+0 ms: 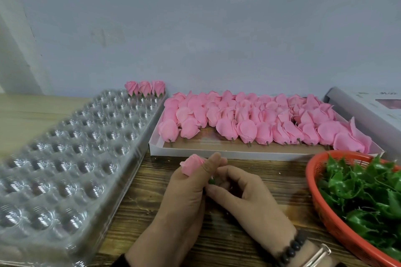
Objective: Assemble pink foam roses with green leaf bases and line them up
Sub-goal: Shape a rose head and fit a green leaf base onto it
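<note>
Head view: my left hand (184, 182) grips pink foam rose (192, 163), right hand (236, 188) pinches green leaf base (212, 181); squeezing may crush petals

A pale grey-blue wall (206, 28) fills the upper half of the view, plain and matte, marked by small scuffs and a faint rectangular patch left of centre. A soft bright spot of light falls high on it, right of centre. At the far left a lighter vertical strip (15, 50) leans in, blurred by the wide lens. Below runs a wooden counter (138, 206): dark, rough-grained planks in front, and a paler, smoother yellowish surface (32, 110) at the left rear, meeting the wall's base.
</note>
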